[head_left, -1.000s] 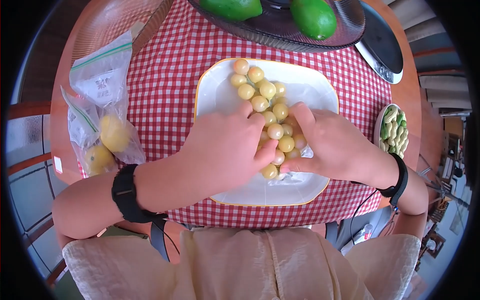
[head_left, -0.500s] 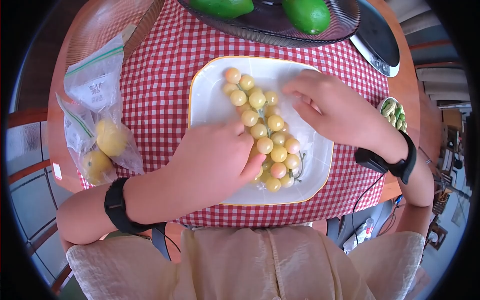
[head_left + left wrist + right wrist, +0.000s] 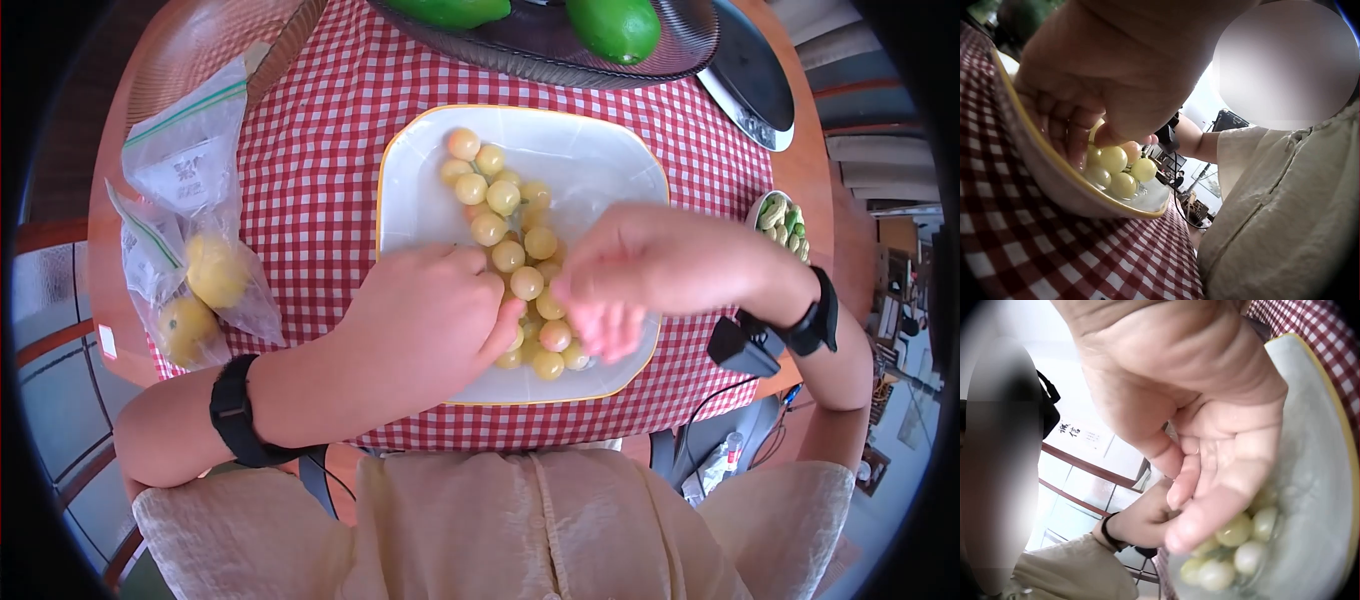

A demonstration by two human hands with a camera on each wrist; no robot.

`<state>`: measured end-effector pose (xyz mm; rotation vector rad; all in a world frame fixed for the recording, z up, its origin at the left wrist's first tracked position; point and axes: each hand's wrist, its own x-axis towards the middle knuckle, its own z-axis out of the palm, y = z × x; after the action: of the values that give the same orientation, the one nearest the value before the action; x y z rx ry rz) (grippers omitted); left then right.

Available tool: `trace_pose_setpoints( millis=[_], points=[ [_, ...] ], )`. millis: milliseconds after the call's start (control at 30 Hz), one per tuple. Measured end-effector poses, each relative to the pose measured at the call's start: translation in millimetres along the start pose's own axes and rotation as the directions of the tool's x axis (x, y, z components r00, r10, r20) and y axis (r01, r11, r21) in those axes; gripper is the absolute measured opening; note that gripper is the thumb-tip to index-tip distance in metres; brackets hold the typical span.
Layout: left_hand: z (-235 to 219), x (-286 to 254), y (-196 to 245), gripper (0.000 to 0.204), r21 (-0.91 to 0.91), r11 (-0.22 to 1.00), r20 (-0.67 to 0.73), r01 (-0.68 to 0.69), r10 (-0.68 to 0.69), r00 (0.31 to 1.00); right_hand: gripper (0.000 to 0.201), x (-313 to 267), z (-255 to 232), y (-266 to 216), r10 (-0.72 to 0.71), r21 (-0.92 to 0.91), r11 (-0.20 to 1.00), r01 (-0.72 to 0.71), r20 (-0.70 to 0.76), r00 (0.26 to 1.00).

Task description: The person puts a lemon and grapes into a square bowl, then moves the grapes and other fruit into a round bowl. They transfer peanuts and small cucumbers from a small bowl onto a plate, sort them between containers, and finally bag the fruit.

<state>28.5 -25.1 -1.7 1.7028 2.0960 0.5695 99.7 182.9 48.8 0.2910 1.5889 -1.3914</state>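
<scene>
A bunch of pale yellow-green grapes (image 3: 508,256), some tinged pink, lies slantwise in a white dish (image 3: 415,160) with a yellow rim. My left hand (image 3: 420,315) grips the bunch at its lower left side. In the left wrist view its curled fingers (image 3: 1079,134) reach over the rim among the grapes (image 3: 1113,160). Over the lower right of the bunch, my right hand (image 3: 650,265) is blurred. The right wrist view shows its fingers loosely bent above the grapes (image 3: 1235,531), with nothing between them.
Zip bags (image 3: 190,175) with yellow fruits (image 3: 215,272) lie at the left. Behind the dish stands a dark glass bowl (image 3: 560,65) with green fruits (image 3: 615,28). A black-topped device (image 3: 755,75) and a bowl of peanuts (image 3: 783,225) are at the right, on a checked cloth (image 3: 310,200).
My right hand let go of the bunch, lifted to the dish's upper right, then came back down over the lower grapes. My left hand stays on the bunch.
</scene>
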Motion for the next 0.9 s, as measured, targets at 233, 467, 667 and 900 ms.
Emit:
trace_pose_setpoints(
  millis=[233,467,667,900],
  points=[
    [-33,15,-4,0.014,0.117,0.977,0.002,-0.180,0.181,0.984,0.023,-9,-1,13,-0.267,-0.074,0.963,0.259,-0.132,0.955],
    [-23,25,-13,0.051,0.021,0.886,0.093,-0.463,0.459,0.884,0.019,1,-11,20,-0.440,-0.662,0.748,0.051,-0.437,0.784],
    [-27,18,-7,0.066,0.089,0.939,0.238,-0.333,0.305,0.922,0.028,19,-5,20,-0.521,-0.760,0.643,-0.095,-0.525,0.672],
    [-27,8,-6,0.065,0.230,0.942,0.166,-0.244,0.209,0.964,0.040,26,-2,7,0.117,-0.220,0.960,-0.174,-0.250,0.961]
  ],
)
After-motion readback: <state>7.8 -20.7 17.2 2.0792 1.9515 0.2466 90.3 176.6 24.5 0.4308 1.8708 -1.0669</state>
